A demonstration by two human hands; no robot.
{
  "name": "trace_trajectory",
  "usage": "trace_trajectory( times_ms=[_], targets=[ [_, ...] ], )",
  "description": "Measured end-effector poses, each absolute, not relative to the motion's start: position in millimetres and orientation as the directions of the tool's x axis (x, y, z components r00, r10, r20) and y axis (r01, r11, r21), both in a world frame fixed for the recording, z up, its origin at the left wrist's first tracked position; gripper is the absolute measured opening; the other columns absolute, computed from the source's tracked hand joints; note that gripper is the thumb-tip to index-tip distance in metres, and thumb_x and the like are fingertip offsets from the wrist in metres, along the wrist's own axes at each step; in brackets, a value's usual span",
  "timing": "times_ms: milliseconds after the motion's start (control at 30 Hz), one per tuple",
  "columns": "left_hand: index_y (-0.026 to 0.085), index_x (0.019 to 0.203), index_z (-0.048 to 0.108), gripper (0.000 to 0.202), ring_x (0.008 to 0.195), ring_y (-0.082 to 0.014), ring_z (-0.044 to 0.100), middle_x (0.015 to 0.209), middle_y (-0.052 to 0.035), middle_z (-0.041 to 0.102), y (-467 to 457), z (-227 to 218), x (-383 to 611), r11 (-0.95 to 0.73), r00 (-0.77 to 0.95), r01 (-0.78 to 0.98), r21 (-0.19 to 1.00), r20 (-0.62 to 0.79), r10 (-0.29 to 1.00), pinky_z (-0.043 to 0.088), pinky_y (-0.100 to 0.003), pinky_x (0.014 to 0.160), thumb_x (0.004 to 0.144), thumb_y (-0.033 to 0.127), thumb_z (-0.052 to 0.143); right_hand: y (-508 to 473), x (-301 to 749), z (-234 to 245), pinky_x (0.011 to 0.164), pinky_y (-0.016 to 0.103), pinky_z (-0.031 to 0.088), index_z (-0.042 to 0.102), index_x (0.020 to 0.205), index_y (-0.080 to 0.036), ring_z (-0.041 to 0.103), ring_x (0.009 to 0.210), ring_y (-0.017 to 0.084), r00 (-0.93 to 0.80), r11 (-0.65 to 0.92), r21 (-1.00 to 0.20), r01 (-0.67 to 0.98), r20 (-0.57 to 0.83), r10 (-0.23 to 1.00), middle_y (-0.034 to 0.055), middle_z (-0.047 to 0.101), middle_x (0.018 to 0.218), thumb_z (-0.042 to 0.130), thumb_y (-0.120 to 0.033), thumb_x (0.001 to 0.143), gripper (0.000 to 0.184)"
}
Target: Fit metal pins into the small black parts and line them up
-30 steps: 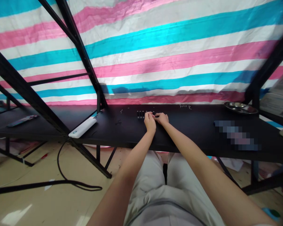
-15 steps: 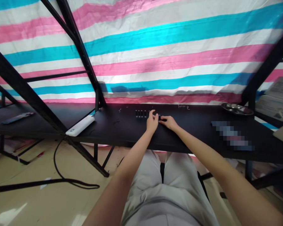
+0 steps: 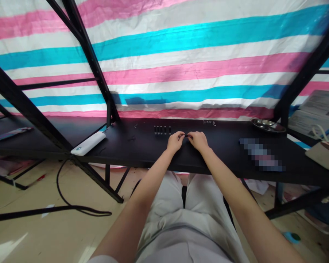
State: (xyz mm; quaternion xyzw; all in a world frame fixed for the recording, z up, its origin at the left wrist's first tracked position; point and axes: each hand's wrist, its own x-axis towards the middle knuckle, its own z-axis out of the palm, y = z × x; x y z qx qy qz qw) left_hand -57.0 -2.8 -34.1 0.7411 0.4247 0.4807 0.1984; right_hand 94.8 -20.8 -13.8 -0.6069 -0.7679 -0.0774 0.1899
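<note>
**A:** Where are the hands?

**B:** In the middle of the frame, on the long black desk. The left hand and the right hand are drawn in towards each other with their fingertips meeting. Both pinch the same small dark piece, held just over the desk top. It is too small to tell what it is

**A:** Why so close together?

**B:** I judge that a thing this tiny needs a fingertip grip from both sides. The heels of the hands seem to lie on the desk, which would steady them

**A:** What sits near them?

**B:** Just to the upper left of the left hand, a short row of small black upright pieces stands in line. It is apart from the hands but near, probably for easy reach. Farther right, along the back edge, lies a scatter of tiny pale bits

**A:** Any containers?

**B:** One, a shallow round steel dish at the right of the frame, on the desk and well apart from the hands. The view is too flat to show whether anything lies in it

**A:** And the rest?

**B:** A white oblong power bank lies at the desk's left edge, and a black cable loops on the floor below it. Black metal frame bars slant up the left, and a pink, blue and white striped tarp hangs behind
</note>
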Motion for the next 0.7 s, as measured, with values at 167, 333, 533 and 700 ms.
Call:
trace_trajectory(
  times_ms=[167,333,533,700],
  targets=[
    [0.02,0.091,0.063,0.014,0.056,-0.0097,0.053,0.075,-0.0009,0.065,-4.5,-32.7,-56.8,-0.561,0.142,0.428,0.708,0.561,0.816,0.043,-0.022,0.061,0.079,0.02,0.055,-24.4,90.1,-12.7,0.075,0.032,0.029,0.062,0.095,-0.02,0.058,0.087,0.021,-0.188,0.216,-0.017,0.976,0.435,0.881,0.0085,0.067,0.089,0.041,-0.027,0.088,0.022],
    [0.019,0.089,0.061,0.012,0.057,-0.0105,0.056,0.069,-0.001,0.066,-7.4,-29.8,-57.2,-0.553,0.121,0.42,0.72,0.559,0.82,0.042,-0.022,0.061,0.082,0.024,0.052,-24.6,90.1,-13.9,0.07,0.031,0.025,0.056,0.092,-0.018,0.058,0.081,0.02,-0.161,0.184,-0.008,0.983,0.452,0.877,0.0084,0.067,0.085,0.04,-0.025,0.089,0.018],
    [0.019,0.087,0.061,0.01,0.058,-0.0115,0.059,0.068,-0.0013,0.066,-7.5,-29.8,-57.5,-0.554,0.118,0.405,0.728,0.559,0.821,0.044,-0.023,0.062,0.082,0.022,0.053,-22.5,90.3,-16.2,0.068,0.03,0.025,0.056,0.091,-0.018,0.057,0.082,0.019,-0.164,0.212,-0.051,0.976,0.472,0.866,0.0067,0.065,0.088,0.043,-0.027,0.088,0.017],
    [0.019,0.087,0.061,0.01,0.06,-0.0116,0.059,0.069,-0.0013,0.066,-6.5,-31.0,-57.4,-0.552,0.117,0.398,0.733,0.556,0.823,0.043,-0.023,0.063,0.082,0.022,0.053,-25.5,89.0,-15.1,0.069,0.031,0.027,0.06,0.099,-0.02,0.055,0.089,0.02,-0.209,0.267,-0.047,0.963,0.502,0.84,0.009,0.061,0.099,0.043,-0.031,0.088,0.022]
  ],
)
